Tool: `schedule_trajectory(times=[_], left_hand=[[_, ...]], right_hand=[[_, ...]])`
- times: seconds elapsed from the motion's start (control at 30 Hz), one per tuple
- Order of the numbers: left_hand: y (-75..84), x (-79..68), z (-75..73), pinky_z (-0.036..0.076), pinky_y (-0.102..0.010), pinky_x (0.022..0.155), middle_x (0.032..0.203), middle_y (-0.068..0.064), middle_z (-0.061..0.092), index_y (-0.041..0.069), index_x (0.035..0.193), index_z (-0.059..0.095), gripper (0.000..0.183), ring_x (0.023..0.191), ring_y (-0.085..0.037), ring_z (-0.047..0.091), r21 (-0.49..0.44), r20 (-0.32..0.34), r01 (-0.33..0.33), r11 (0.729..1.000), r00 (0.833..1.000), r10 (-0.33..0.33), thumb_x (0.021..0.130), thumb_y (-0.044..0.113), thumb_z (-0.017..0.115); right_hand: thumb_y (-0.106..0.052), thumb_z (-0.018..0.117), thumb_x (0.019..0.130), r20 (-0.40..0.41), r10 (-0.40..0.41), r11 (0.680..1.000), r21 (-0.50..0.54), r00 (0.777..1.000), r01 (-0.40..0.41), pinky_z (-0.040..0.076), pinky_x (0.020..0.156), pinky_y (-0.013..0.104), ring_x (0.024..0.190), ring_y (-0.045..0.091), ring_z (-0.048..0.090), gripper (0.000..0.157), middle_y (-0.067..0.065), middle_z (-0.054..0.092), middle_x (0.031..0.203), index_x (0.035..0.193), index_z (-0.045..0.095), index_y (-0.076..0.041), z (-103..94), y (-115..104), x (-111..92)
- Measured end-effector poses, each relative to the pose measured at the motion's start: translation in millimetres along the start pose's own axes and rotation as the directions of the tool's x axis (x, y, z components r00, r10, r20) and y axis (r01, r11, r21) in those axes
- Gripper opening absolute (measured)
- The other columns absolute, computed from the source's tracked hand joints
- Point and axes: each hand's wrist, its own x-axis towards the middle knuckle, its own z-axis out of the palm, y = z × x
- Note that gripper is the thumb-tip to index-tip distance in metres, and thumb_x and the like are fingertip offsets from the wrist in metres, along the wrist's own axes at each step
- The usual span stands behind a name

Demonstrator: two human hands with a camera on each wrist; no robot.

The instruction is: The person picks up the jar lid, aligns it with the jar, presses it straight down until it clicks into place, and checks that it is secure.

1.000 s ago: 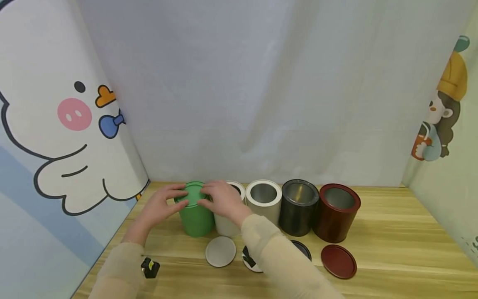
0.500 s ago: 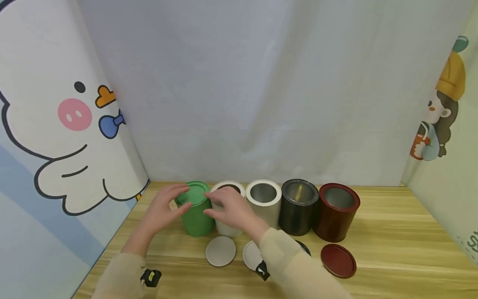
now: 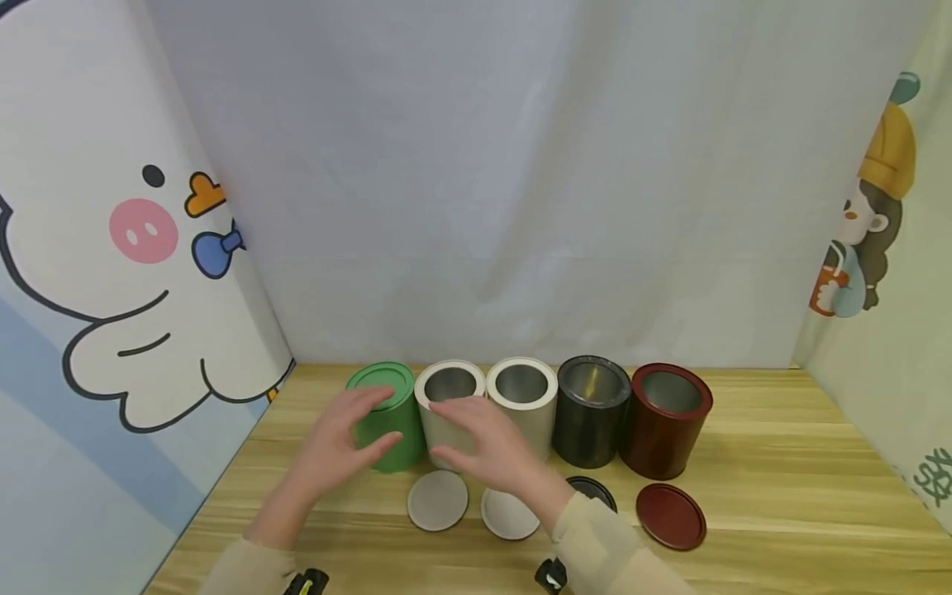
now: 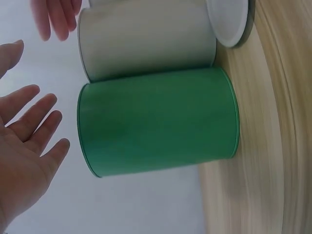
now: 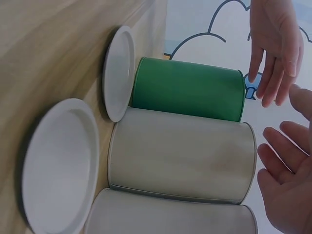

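A green can with its green lid seated on top stands at the left end of a row. My left hand hovers in front of it, fingers spread and holding nothing; in the left wrist view a gap shows between the fingers and the green can. My right hand, likewise holding nothing, hangs before two white cans, the left one and the right one, both without lids. In the right wrist view the fingers are apart from the cans.
An uncovered black can and dark red can continue the row. Before them on the wooden table lie two white lids, the left and right, a black lid and a dark red lid.
Both hands have come away from the green can's lid and drawn back toward me. The right hand has also shifted to the right. The green lid stays on its can.
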Motion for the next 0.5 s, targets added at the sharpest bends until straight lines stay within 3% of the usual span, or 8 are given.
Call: schedule_trajectory(times=[0.23,0.4,0.5], left_hand=[[19.0,-3.1,9.5,0.045,-0.055,0.097,0.128,-0.014,0.062,0.0,0.129,0.062,0.056,0.118,-0.035,0.056,-0.049,-0.001,-0.051,0.998,0.999,0.051,0.082,0.026,0.08],[29.7,-7.0,15.3,0.047,-0.051,0.096,0.128,-0.01,0.063,0.001,0.129,0.062,0.057,0.116,-0.031,0.057,-0.078,-0.005,-0.091,0.993,0.996,0.091,0.087,0.036,0.076],[34.2,-10.1,20.2,0.048,-0.047,0.096,0.127,-0.009,0.063,0.002,0.13,0.062,0.055,0.115,-0.029,0.057,-0.097,-0.016,-0.106,0.99,0.994,0.105,0.087,0.033,0.077]], right_hand=[[-0.021,0.08,0.084,-0.083,-0.052,0.998,0.02,0.995,0.054,0.046,0.101,0.042,0.118,0.027,0.058,0.054,0.009,0.065,0.128,0.131,0.063,-0.002,0.6,2.0,-17.6],[-0.019,0.08,0.083,-0.09,-0.052,0.998,0.038,0.995,0.056,0.047,0.098,0.041,0.115,0.027,0.058,0.056,0.009,0.066,0.127,0.133,0.061,-0.001,1.7,4.5,-27.8],[-0.018,0.08,0.084,-0.085,-0.034,0.998,0.044,0.996,0.038,0.048,0.096,0.041,0.114,0.027,0.058,0.055,0.009,0.067,0.125,0.134,0.061,-0.001,2.7,6.4,-32.7]])
